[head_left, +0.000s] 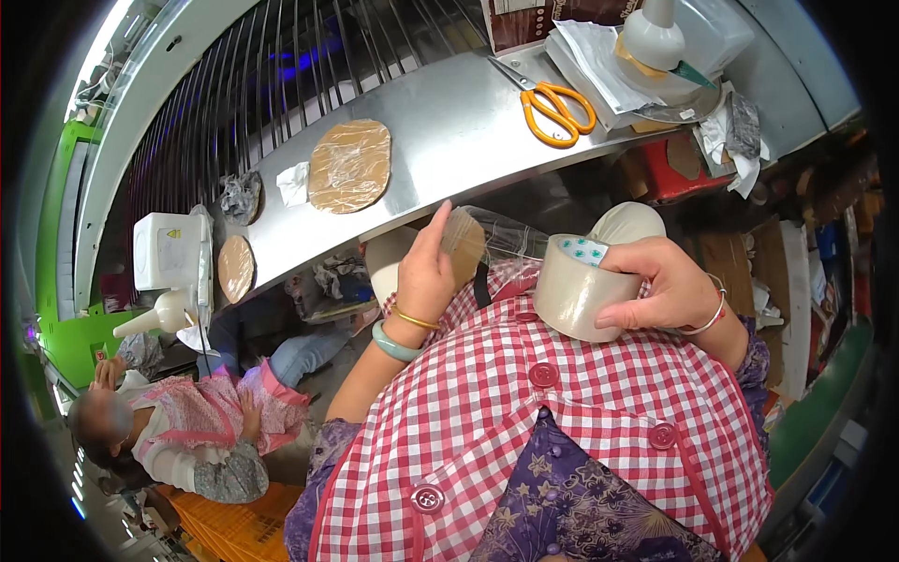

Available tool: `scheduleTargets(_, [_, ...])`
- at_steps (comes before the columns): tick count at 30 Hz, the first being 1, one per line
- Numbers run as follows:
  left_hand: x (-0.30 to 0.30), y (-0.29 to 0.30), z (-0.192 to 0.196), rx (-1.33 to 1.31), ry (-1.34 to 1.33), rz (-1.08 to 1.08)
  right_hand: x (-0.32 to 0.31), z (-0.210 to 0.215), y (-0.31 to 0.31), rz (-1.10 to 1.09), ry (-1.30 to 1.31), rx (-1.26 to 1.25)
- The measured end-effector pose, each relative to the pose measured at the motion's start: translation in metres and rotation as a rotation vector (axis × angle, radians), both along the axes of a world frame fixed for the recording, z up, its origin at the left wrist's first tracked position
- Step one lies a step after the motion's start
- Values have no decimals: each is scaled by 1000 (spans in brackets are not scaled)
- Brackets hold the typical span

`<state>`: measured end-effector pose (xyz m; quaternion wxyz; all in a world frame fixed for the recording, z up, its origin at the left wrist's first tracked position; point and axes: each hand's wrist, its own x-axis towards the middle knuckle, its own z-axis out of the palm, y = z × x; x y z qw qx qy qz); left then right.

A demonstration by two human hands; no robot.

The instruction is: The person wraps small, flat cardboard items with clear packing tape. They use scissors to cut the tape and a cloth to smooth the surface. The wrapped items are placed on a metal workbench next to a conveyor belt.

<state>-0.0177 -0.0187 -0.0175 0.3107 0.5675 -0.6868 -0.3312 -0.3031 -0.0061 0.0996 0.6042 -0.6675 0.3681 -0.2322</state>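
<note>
My right hand (663, 281) grips a wide roll of clear packing tape (576, 295), its thumb on the near side and its fingers reaching into the core. A strip of clear tape (506, 234) stretches from the roll leftward to a rounded brown cardboard piece (467, 245). My left hand (427, 267) holds that piece, the forefinger extended upward along it; part of the piece is hidden behind the hand. Both hands are above my lap, in front of the metal ledge. A green bangle and a gold-coloured bracelet circle my left wrist.
On the metal ledge (431, 122) lie a tape-wrapped cardboard oval (350, 167), a smaller one (237, 269), orange-handled scissors (558, 112) and crumpled scraps (241, 198). A white bottle (654, 39) stands on stacked papers at right. Another person (197, 421) sits at the left.
</note>
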Motion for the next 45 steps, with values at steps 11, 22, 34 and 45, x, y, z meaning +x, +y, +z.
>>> scheduleTargets(11, [4,-9,3,613,939,52,3,-20,-9,-5,81,60])
scheduleTargets(22, [4,-13,-13,763,1060,-31,-1,-28,-11,-1,65,192])
scheduleTargets(34, [10,-17,-8,831,1126,-103,-4,-27,-7,-54,48,252])
scheduleTargets(45, [18,-30,12,830,1109,-216,0,-24,-7,-12,53,180])
